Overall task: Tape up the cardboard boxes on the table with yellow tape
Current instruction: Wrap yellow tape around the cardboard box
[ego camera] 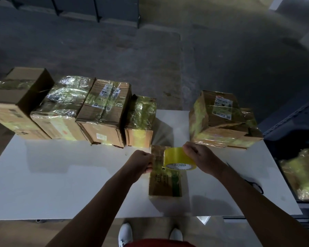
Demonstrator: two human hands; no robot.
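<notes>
Right hand (202, 158) grips yellow tape roll (177, 157), core printed "IN CHINA"; left hand (141, 162) pinches tape end (157, 157) above box (165, 187).

Left hand (141, 163): fingertips tucked under the knuckles at the end of the tape strip (158, 158), so the pinch itself can't be seen. Right hand (202, 158) is on the tape roll (177, 156), but its hold on the roll's far side is hidden. The roll covers pt of the small box (165, 184)'s top. Core print reads only "IN CHINA", rest hidden. Box labels too small to read. Far-left box (12, 104) is clipped by the frame edge, same w/ the taped box (303, 173) at right. Thin black thing (255, 184) nr the table (78, 175)'s right edge: can't tell what. White shoes (125, 234) cut off at the bottom.
</notes>
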